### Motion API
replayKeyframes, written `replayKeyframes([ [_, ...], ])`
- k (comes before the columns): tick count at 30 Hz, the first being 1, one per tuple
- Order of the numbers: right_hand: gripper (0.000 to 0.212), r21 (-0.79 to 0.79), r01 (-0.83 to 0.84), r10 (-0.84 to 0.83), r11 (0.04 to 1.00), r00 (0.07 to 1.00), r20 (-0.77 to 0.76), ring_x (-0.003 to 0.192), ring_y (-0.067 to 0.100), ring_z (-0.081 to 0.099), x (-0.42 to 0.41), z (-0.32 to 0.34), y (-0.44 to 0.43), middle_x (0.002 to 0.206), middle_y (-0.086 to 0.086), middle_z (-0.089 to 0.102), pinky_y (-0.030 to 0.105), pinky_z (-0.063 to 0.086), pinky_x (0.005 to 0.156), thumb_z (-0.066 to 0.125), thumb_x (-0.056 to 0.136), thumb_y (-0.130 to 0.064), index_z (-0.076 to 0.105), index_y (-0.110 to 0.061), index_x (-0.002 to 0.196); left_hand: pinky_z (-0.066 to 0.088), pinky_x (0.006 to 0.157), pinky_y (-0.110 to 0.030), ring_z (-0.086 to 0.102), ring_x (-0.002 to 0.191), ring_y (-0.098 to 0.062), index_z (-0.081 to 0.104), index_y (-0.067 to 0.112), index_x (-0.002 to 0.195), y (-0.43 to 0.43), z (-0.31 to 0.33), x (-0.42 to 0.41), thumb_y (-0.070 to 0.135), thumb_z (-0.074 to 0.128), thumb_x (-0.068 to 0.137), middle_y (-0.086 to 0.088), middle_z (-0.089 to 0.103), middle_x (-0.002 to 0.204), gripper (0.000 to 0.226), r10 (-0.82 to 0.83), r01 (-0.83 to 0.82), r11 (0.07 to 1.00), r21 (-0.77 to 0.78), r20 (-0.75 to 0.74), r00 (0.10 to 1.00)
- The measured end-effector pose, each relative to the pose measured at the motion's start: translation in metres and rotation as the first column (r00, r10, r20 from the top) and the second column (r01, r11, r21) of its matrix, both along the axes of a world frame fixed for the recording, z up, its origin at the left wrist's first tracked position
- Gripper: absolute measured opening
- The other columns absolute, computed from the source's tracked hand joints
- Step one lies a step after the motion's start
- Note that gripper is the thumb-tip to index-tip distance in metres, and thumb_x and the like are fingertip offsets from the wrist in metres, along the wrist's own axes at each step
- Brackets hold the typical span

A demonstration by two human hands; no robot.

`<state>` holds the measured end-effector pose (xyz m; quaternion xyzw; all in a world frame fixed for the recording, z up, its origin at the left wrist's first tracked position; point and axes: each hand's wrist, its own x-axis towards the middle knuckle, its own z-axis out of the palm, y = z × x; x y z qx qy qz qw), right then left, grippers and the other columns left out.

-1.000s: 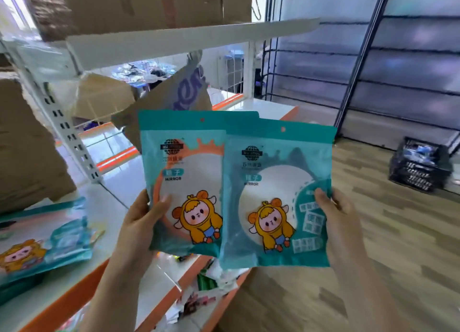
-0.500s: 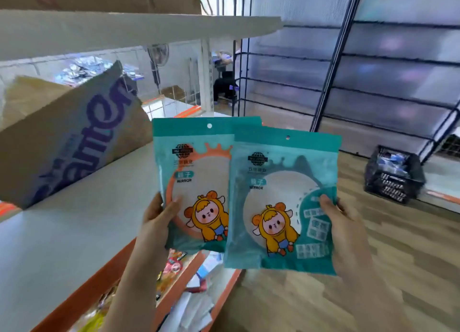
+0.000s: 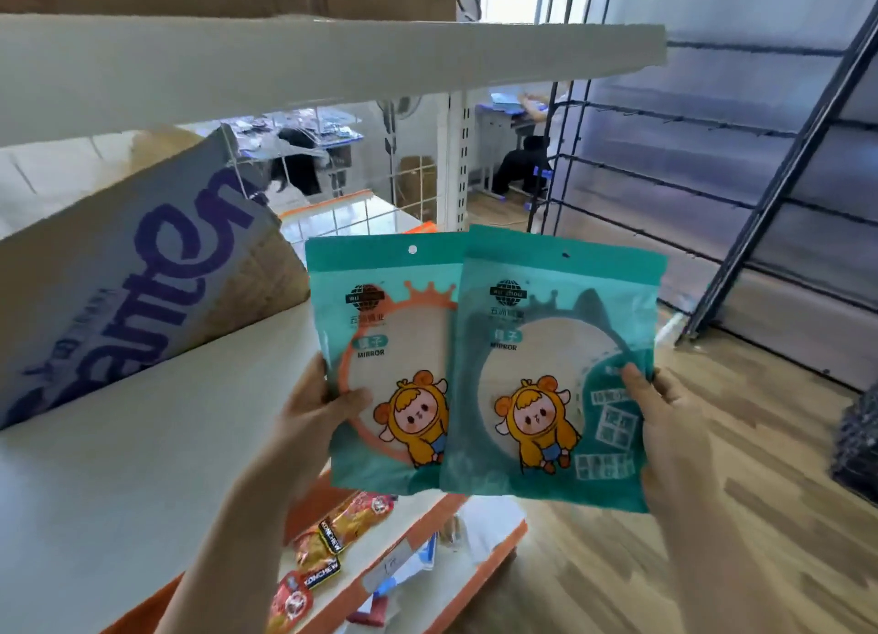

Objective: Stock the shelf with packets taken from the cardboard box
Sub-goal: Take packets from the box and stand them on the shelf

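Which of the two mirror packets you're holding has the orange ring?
The orange-ring packet in the left hand, tucked behind the other; the right hand holds the teal-ring packet.

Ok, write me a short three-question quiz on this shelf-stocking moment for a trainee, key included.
1. True or false: the left hand holds the orange-ring packet.
2. Where the two packets overlap, which lies in front? A) the orange-ring packet B) the dark-ring packet held by the right hand C) neither, they are apart
3. Which English word is printed on both packets?
Key: 1 true. 2 B. 3 MIRROR.
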<state>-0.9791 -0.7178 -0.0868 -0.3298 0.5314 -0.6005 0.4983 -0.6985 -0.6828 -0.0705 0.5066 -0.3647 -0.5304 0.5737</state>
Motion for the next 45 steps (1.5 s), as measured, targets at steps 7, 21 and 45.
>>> replayKeyframes([
  [7,0.010,-0.048,-0.338,0.339,0.940,0.941,0.005,0.053,0.010,0.065,0.002,-0.005,-0.148,0.072,0.000,0.069,0.024,0.054,0.045,0.055,0.092,-0.023,0.060,-0.018,0.099,0.060,0.063,-0.036,0.070,0.071,-0.023,0.055,0.010,0.099,-0.072,-0.006,-0.015,-0.008,0.046,0.086,-0.004,0.072,0.081,0.024,0.245,-0.245,0.970,0.007,-0.069,0.967],
  [21,0.007,-0.069,-0.695,0.688,0.715,0.718,-0.103,0.059,0.008,0.065,0.026,-0.002,-0.351,0.075,-0.004,0.068,0.026,0.056,0.056,0.051,0.094,-0.021,0.058,-0.022,0.096,0.060,0.065,-0.043,0.070,0.079,-0.029,0.053,0.015,0.108,-0.175,-0.008,-0.014,-0.011,0.056,0.068,-0.008,0.070,0.093,0.047,0.468,-0.468,0.884,-0.011,0.021,0.884],
  [45,0.031,0.029,-0.479,0.211,0.877,0.331,-0.920,0.096,0.032,0.058,0.104,-0.027,-0.449,0.107,0.008,0.061,0.040,0.051,0.070,0.061,0.089,-0.030,0.044,-0.016,0.111,0.048,0.066,-0.034,0.061,0.087,-0.023,0.049,0.014,0.113,-0.261,-0.055,0.068,0.044,0.067,0.082,-0.001,0.061,0.098,0.047,0.330,-0.796,0.603,-0.054,0.925,0.187],
])
